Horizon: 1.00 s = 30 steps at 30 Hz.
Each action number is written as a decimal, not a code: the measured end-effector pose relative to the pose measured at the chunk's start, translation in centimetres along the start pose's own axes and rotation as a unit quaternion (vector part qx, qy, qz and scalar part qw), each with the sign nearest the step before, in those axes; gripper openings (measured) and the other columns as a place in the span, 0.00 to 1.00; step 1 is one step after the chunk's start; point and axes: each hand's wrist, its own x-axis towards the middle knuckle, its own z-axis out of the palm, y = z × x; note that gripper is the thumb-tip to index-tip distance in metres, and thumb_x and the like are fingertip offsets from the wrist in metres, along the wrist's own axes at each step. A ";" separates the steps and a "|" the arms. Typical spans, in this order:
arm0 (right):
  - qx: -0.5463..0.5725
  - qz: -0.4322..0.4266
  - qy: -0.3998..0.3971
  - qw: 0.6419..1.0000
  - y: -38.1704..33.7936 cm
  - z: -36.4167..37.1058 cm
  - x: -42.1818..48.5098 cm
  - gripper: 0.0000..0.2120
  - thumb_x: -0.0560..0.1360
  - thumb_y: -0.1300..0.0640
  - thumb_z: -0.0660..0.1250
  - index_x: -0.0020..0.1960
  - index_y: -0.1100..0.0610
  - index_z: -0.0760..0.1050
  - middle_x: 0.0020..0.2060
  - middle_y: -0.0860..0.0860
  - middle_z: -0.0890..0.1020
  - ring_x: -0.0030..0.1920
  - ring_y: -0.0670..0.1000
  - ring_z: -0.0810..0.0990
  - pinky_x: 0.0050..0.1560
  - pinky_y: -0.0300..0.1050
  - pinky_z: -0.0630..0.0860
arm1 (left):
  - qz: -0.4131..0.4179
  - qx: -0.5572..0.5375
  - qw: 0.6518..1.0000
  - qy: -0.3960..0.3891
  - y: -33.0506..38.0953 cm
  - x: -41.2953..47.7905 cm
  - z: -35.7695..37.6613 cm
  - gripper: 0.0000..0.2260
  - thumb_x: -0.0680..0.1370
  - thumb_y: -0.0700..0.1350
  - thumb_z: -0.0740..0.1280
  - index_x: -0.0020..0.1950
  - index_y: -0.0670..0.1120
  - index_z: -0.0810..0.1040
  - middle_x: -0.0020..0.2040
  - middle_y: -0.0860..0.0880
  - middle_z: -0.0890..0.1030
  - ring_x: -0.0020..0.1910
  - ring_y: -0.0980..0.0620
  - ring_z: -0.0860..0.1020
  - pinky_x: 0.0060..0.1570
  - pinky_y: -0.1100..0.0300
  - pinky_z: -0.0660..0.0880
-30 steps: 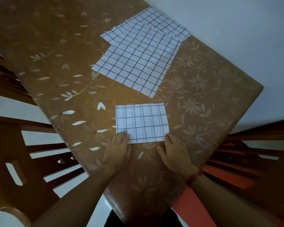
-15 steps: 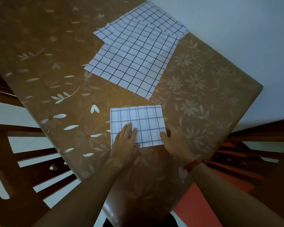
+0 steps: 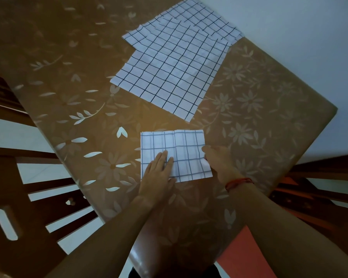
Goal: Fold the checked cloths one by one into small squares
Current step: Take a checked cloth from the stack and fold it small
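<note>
The folded checked cloth (image 3: 186,146) lies flat near the table's (image 3: 255,125) front edge, a rectangle with its long axis running left to right. Left hand (image 3: 159,173) presses down on its near left part, fingers straight and together. Right hand (image 3: 219,159) pinches the right edge, which lifts slightly. Behind, well apart, the unfolded cloths (image 3: 173,73) lie overlapping.

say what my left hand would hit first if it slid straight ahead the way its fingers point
The left hand lies flat on the folded cloth; past its far edge comes bare table, then probably the near corner of the unfolded cloths.
</note>
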 end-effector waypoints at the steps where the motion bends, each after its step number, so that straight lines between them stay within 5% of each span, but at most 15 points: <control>1: 0.010 0.006 -0.001 1.000 -0.1 0.0 0.1 0.03 0.70 0.57 0.65 0.37 0.55 0.74 0.34 0.52 0.74 0.37 0.50 0.71 0.40 0.45 0.71 | 0.001 0.001 1.000 0.000 -0.1 0.0 0.1 0.29 0.81 0.55 0.57 0.79 0.49 0.52 0.79 0.47 0.46 0.78 0.48 0.44 0.74 0.53 0.45; 6: 0.024 0.013 -0.003 1.000 -0.1 0.1 0.3 0.04 0.70 0.55 0.66 0.40 0.56 0.74 0.34 0.54 0.73 0.37 0.51 0.71 0.40 0.46 0.73 | 0.005 -0.001 1.000 0.004 -0.3 0.2 0.3 0.29 0.81 0.56 0.57 0.79 0.49 0.52 0.79 0.47 0.46 0.78 0.48 0.44 0.71 0.55 0.41; 10: 0.034 0.008 -0.009 0.999 0.3 0.1 0.4 0.14 0.70 0.56 0.69 0.46 0.68 0.77 0.36 0.62 0.80 0.38 0.54 0.79 0.44 0.49 0.80 | 0.009 -0.004 1.000 0.009 -0.5 0.1 0.4 0.28 0.81 0.55 0.57 0.79 0.49 0.52 0.79 0.47 0.47 0.78 0.48 0.44 0.71 0.55 0.41; 12: 0.047 0.009 -0.014 0.999 0.5 0.2 0.4 0.03 0.71 0.60 0.70 0.41 0.60 0.81 0.38 0.56 0.84 0.42 0.55 0.83 0.45 0.49 0.82 | 0.010 -0.002 1.000 0.011 -0.5 0.0 0.5 0.28 0.81 0.54 0.57 0.78 0.48 0.53 0.79 0.47 0.48 0.78 0.48 0.45 0.72 0.54 0.43; 15: 0.061 0.021 -0.036 0.997 0.7 0.2 0.4 0.08 0.70 0.64 0.71 0.40 0.51 0.81 0.40 0.50 0.85 0.44 0.54 0.84 0.46 0.53 0.82 | 0.010 -0.002 1.000 0.014 -0.6 0.1 0.5 0.28 0.81 0.54 0.57 0.78 0.48 0.54 0.79 0.47 0.48 0.78 0.48 0.45 0.73 0.54 0.45; 25: 0.092 0.088 -0.046 0.991 1.0 -0.7 -0.8 0.09 0.67 0.69 0.75 0.41 0.59 0.77 0.40 0.54 0.82 0.39 0.53 0.82 0.37 0.49 0.81 | 0.044 -0.010 0.999 0.012 -0.8 0.7 0.1 0.28 0.80 0.50 0.61 0.78 0.46 0.56 0.79 0.46 0.51 0.78 0.47 0.49 0.75 0.50 0.50; 30: 0.081 0.087 -0.008 0.993 2.2 -1.1 -1.5 0.08 0.68 0.67 0.73 0.39 0.58 0.76 0.39 0.55 0.81 0.41 0.55 0.82 0.42 0.55 0.82 | 0.063 -0.019 0.997 0.048 -0.2 0.6 -0.5 0.27 0.76 0.48 0.64 0.74 0.44 0.65 0.76 0.43 0.61 0.76 0.44 0.57 0.72 0.50 0.56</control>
